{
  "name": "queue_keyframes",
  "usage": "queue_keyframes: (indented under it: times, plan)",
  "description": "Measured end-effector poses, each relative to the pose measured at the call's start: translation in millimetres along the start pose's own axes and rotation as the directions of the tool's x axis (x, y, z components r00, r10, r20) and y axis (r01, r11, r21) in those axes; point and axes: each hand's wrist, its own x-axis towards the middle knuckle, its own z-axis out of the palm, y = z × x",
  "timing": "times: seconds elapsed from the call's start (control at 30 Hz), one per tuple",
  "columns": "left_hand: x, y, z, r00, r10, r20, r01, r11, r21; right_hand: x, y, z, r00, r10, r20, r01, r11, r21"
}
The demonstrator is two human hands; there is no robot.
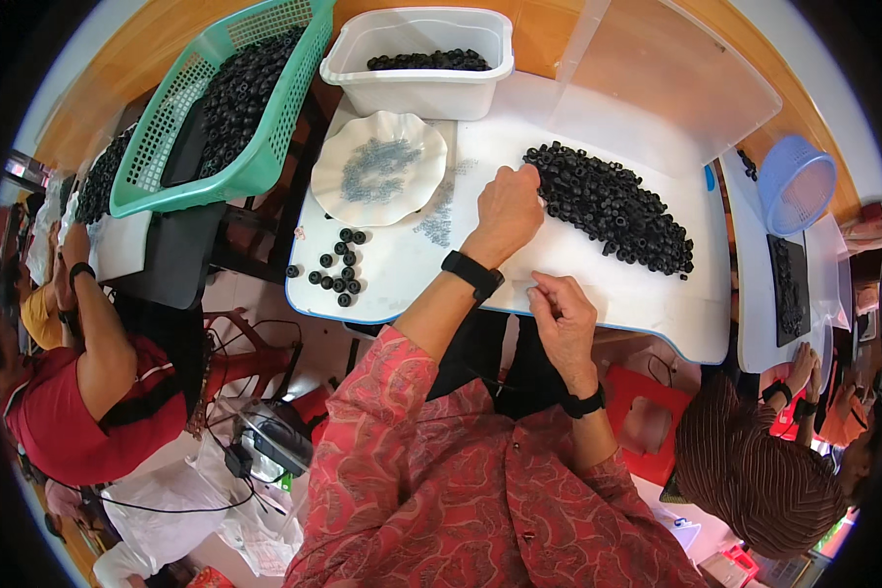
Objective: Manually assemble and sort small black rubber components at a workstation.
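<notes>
An elongated heap of small, matte black ring-shaped pieces [608, 211] is spread over the right half of the smooth white table [392, 269], its left end met by the curled left hand [510, 216], whose fingertips are hidden, so whether anything is grasped cannot be told. The right hand [566, 318] is held half-curled at the near edge, thumb and forefinger close together, any grip unclear. Toward the left edge, tiny greyish bits [374, 169] are scattered in a scallop-rimmed cream dish [326, 191], with loose black rings [349, 259] strewn by the near left corner.
</notes>
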Motion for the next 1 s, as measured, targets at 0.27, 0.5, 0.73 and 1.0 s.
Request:
queue_keyframes:
  times: [0.27,0.5,0.73,1.0]
  plan:
    - [3,-2,0,0.999,0.023,-0.048,-0.021,0.999,0.038,0,0,1,1.000,0.005,0.003,-0.005,1.000,0.004]
    - [-13,-9,0,0.999,0.036,-0.032,-0.036,0.999,0.025,1,1,1,1.000,-0.010,0.008,0.010,1.000,-0.010]
    - [-69,-11,-27,0.989,0.023,0.144,0.051,0.868,-0.493,-1,3,3,1.000,0.029,0.002,-0.029,0.999,0.014]
    - [-128,-27,-28,0.981,-0.036,0.190,0.186,0.455,-0.871,0,5,7,1.000,0.025,-0.008,-0.025,1.000,0.001]
